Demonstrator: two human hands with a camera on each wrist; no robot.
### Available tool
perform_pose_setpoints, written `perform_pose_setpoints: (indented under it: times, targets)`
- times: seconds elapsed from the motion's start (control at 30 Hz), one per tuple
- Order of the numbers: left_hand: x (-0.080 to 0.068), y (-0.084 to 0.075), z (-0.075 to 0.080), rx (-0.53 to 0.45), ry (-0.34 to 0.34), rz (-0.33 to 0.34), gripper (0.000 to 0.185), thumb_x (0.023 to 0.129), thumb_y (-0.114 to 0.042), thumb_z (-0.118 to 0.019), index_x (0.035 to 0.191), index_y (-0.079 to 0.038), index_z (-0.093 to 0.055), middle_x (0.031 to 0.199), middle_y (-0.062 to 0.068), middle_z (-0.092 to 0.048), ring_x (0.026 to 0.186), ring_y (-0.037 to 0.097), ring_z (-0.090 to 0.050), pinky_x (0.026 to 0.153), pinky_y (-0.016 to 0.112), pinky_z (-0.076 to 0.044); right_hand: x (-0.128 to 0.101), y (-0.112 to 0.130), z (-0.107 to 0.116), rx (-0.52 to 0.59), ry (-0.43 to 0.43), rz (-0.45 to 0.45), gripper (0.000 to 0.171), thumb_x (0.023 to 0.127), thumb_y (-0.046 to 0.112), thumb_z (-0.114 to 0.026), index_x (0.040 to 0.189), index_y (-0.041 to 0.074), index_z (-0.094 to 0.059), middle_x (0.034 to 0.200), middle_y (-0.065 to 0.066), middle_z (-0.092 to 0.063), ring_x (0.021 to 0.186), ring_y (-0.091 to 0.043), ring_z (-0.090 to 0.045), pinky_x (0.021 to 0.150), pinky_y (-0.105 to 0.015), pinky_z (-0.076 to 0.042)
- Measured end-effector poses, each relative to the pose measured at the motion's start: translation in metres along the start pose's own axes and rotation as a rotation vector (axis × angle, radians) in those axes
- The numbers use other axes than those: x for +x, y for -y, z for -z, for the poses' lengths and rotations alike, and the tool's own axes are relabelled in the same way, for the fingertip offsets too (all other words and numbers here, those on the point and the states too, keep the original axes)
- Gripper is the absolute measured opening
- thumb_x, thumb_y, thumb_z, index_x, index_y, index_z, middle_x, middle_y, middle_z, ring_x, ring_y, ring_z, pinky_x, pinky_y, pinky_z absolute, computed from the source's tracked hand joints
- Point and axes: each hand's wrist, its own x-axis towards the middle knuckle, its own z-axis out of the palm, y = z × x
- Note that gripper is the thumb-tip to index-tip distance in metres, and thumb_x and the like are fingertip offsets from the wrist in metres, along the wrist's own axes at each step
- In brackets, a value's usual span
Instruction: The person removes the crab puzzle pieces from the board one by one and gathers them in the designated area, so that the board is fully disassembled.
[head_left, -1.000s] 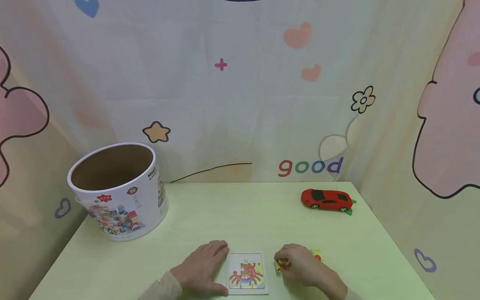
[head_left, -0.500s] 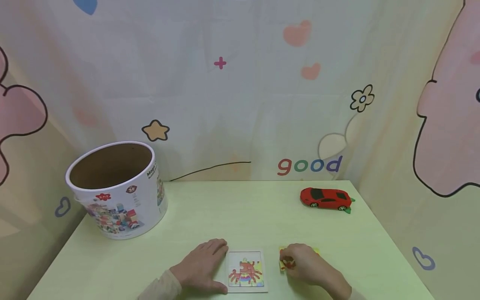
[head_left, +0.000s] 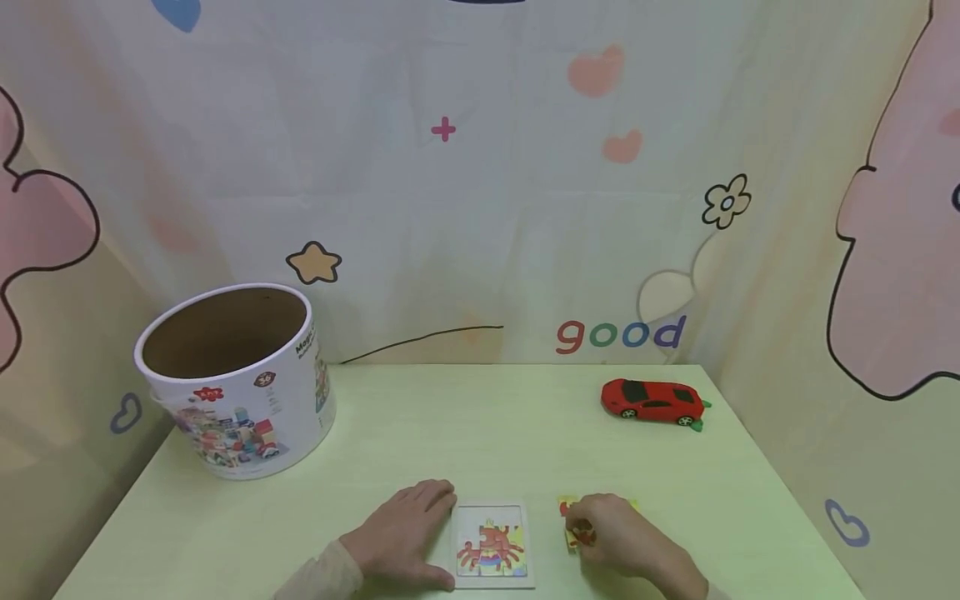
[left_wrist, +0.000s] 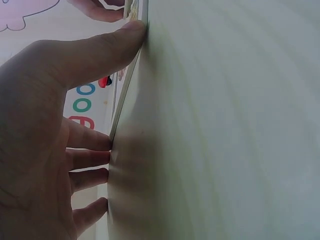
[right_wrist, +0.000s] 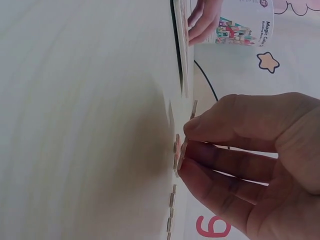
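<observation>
A small square puzzle board (head_left: 531, 546) with a pale rim lies near the table's front edge, a partly assembled red crab picture (head_left: 491, 546) inside it. Along the board's left side rests my left hand (head_left: 402, 533), fingers extended and thumb touching the edge; the left wrist view shows the thumb (left_wrist: 95, 57) against that edge. To the right of the board, my right hand (head_left: 618, 533) pinches a thin puzzle piece (right_wrist: 194, 108) between thumb and fingers, tilted just over the table. Other loose yellow-and-red puzzle pieces (head_left: 564, 503) lie beneath and behind this hand, partly hidden by it.
A large white bucket (head_left: 247, 425) with printed toy blocks stands at the back left. Toward the back right sits a red toy car (head_left: 652, 402), with something green behind its rear end. A printed curtain (head_left: 480, 208) hangs behind the pale table (head_left: 450, 433).
My right hand has shifted slightly right with the puzzle piece, away from the board, and a yellow piece now shows behind its fingers. The left hand stays at the board's edge.
</observation>
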Motion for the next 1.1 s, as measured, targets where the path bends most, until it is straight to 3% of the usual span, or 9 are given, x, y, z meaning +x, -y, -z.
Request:
perform_pose_setpoints:
  times: [0.77, 1.1]
  targets:
    - [0.0025, -0.0021, 0.0011, 0.003, -0.004, -0.015, 0.106, 0.074, -0.085, -0.05, 0.144, -0.006, -0.042, 0.149, 0.01, -0.04, 0.138, 0.027, -0.038, 0.113, 0.046, -0.037, -0.0017, -0.0022, -0.0052, 0.02, 0.037, -0.022, 0.018, 0.074, 0.004, -0.075, 0.079, 0.02, -0.069, 0.069, 0.011, -0.054, 0.067, -0.005, -0.047, 0.059, -0.021, -0.039]
    - [0.0018, -0.0012, 0.002, 0.007, 0.011, 0.005, 0.106, 0.073, -0.085, -0.051, 0.145, -0.007, -0.041, 0.149, 0.009, -0.039, 0.138, 0.027, -0.038, 0.113, 0.045, -0.037, -0.0009, 0.0016, -0.0048, 0.034, 0.045, -0.009, 0.019, 0.074, 0.0, -0.073, 0.077, 0.019, -0.072, 0.069, 0.012, -0.055, 0.066, -0.006, -0.046, 0.059, -0.021, -0.04]
